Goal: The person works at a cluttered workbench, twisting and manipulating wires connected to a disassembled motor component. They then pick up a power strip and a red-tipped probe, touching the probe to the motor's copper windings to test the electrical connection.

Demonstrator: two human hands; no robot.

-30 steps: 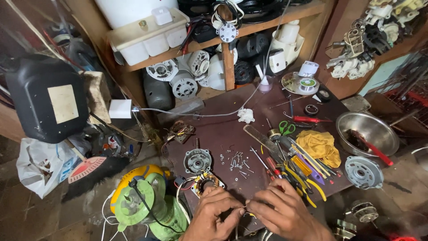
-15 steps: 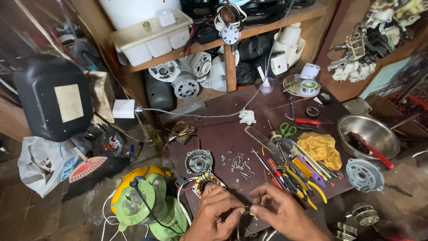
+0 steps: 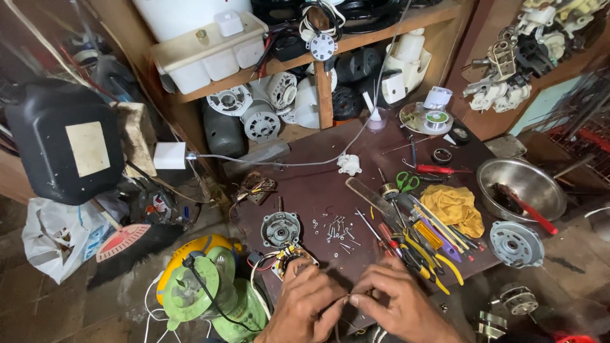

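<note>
- Cluttered workshop: a dark brown table (image 3: 318, 184) fills the middle of the frame, with shelves of motor parts above it.
- At the bottom centre, the left hand (image 3: 305, 305) and right hand (image 3: 397, 308) meet, fingers pinched on a thin wire (image 3: 348, 297) stretched between them (barely visible).
- Just above the left hand sits a motor stator (image 3: 289, 257) with coloured leads.
- Loose screws (image 3: 337, 228), pliers (image 3: 432, 260) and a yellow cloth (image 3: 454, 206) lie toward the right.

shiny steel bowl (image 3: 521, 185), yellow cloth (image 3: 452, 206)
</note>
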